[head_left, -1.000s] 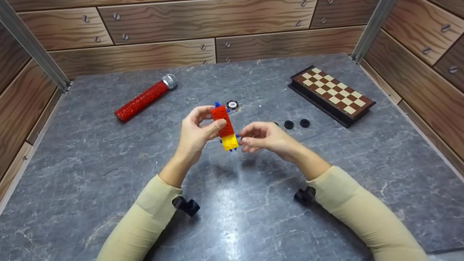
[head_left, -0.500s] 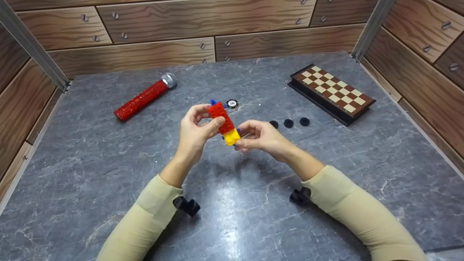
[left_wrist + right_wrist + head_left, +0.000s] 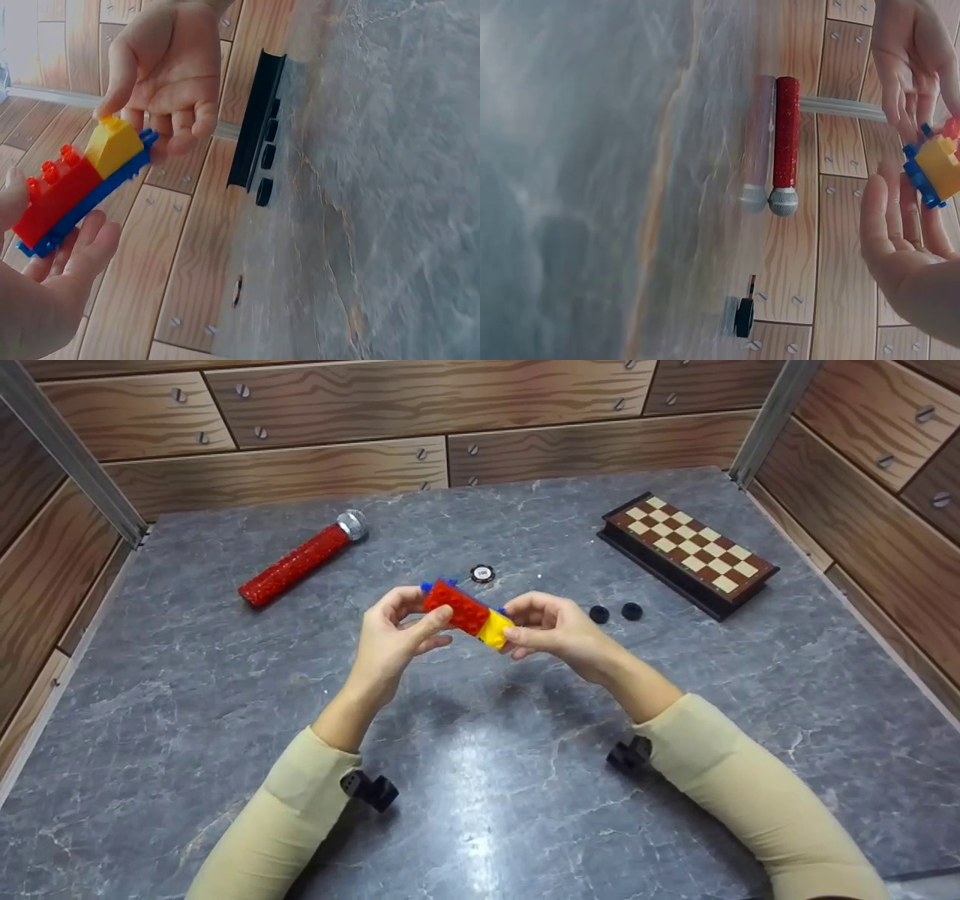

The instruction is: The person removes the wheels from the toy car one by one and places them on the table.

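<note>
A toy brick build (image 3: 457,610) is held above the table in front of me. It joins a red studded brick (image 3: 56,196) and a sloped yellow brick (image 3: 112,148) on a blue base (image 3: 82,206). My left hand (image 3: 390,637) grips the red end, thumb on the studded face and fingers behind. At the other end my right hand (image 3: 559,631) pinches the yellow brick, its thumb on the brick's near face. The right wrist view has the yellow end and blue base (image 3: 921,180) between both hands.
A red glittery microphone (image 3: 300,562) lies at the back left. Behind the toy is a round poker chip (image 3: 482,574). Black discs (image 3: 632,611) lie right of my right hand, and a folded chessboard (image 3: 686,551) is at the back right. Wood-pattern walls (image 3: 330,405) enclose the table.
The toy has tilted from nearly upright toward level, yellow end to the right. My right hand, earlier just beside the yellow end, now pinches it. My left hand has kept its grip.
</note>
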Available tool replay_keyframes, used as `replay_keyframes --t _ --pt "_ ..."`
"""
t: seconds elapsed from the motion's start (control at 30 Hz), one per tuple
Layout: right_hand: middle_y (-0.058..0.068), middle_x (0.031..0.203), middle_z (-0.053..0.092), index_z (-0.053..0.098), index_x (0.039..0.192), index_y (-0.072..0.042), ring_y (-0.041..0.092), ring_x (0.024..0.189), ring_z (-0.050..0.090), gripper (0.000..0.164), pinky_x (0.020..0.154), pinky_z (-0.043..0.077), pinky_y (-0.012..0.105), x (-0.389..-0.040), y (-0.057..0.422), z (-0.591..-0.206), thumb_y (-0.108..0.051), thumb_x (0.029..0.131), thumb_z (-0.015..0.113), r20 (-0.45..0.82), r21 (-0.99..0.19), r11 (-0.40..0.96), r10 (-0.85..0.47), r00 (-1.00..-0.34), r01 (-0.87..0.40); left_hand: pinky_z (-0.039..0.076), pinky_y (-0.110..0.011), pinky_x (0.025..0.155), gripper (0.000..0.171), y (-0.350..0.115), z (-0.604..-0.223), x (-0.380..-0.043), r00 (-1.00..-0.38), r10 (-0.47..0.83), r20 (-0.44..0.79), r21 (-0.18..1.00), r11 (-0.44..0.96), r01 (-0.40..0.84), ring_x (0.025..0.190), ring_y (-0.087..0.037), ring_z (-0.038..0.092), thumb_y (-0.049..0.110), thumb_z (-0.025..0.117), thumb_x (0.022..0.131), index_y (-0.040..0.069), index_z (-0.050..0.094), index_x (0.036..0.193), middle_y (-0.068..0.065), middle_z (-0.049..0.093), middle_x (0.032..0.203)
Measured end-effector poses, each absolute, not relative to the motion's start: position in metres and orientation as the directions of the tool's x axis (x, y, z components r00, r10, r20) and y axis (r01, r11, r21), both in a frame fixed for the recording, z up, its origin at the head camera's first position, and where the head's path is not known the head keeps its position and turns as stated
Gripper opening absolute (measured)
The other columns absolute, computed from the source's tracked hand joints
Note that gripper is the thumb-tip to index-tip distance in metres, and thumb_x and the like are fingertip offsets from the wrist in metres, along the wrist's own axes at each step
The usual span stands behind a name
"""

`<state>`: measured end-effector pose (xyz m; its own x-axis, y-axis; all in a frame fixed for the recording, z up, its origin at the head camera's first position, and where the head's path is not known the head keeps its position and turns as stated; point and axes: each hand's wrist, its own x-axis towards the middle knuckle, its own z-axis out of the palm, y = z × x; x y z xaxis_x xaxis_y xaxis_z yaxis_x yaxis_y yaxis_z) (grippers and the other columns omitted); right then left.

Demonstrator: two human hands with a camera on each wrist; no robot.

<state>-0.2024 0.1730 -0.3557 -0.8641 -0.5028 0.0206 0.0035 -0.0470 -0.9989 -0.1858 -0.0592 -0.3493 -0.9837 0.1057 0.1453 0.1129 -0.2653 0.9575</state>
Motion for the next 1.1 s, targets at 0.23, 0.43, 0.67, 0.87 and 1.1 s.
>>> replay_keyframes --t 0.23,0.43,0.67,0.87,1.1 --pt "0.019 0.096 0.059 0.054 0.108 0.001 0.028 0.079 0.062 0.027 0.071 0.054 0.035 -0.207 0.176 -0.353 -0.005 0.084 0.066 0.054 -0.997 -0.077 -0.515 -0.855 -0.017 0.053 -0.043 0.077 0.035 -0.067 -0.353 -0.184 -0.989 0.119 0.09 0.974 -0.216 0.063 0.088 -0.034 0.065 0.009 0.073 0.081 -0.001 0.057 0.111 -0.018 0.061 0.101" --pt "0.018 0.095 0.061 0.055 0.107 0.0 0.024 0.077 0.062 0.024 0.069 0.054 0.032 -0.212 0.175 -0.353 -0.006 0.085 0.065 0.057 -0.995 -0.096 -0.496 -0.867 -0.011 0.055 -0.045 0.07 0.039 -0.072 -0.355 -0.182 -0.99 0.135 0.033 0.973 -0.23 0.001 0.087 -0.036 0.064 0.01 0.07 0.083 0.0 0.053 0.116 -0.018 0.06 0.104" --pt "0.018 0.092 0.062 0.058 0.106 0.001 0.022 0.073 0.061 0.024 0.067 0.054 0.03 -0.218 0.172 -0.355 -0.005 0.085 0.066 0.056 -0.994 -0.108 -0.478 -0.877 -0.005 0.054 -0.047 0.068 0.04 -0.078 -0.356 -0.18 -0.985 0.164 -0.045 0.97 -0.23 -0.083 0.085 -0.033 0.066 0.016 0.066 0.087 0.0 0.049 0.12 -0.019 0.059 0.108" --pt "0.018 0.092 0.063 0.059 0.108 0.003 0.021 0.069 0.062 0.027 0.064 0.055 0.029 -0.22 0.165 -0.358 -0.008 0.084 0.068 0.025 -0.998 -0.07 -0.406 -0.913 0.004 0.055 -0.046 0.067 0.042 -0.082 -0.359 -0.18 -0.985 0.142 -0.095 0.969 -0.214 -0.125 0.085 -0.034 0.066 0.017 0.07 0.084 -0.001 0.049 0.116 -0.019 0.06 0.106" --pt "0.02 0.098 0.063 0.06 0.107 0.003 0.024 0.071 0.065 0.03 0.067 0.055 0.034 -0.225 0.149 -0.362 -0.016 0.086 0.068 -0.084 -0.996 0.028 -0.309 -0.947 0.08 0.054 -0.046 0.068 0.045 -0.089 -0.361 -0.181 -0.989 0.089 -0.12 0.963 -0.231 -0.137 0.082 -0.031 0.066 0.02 0.072 0.083 -0.001 0.048 0.115 -0.02 0.062 0.107"
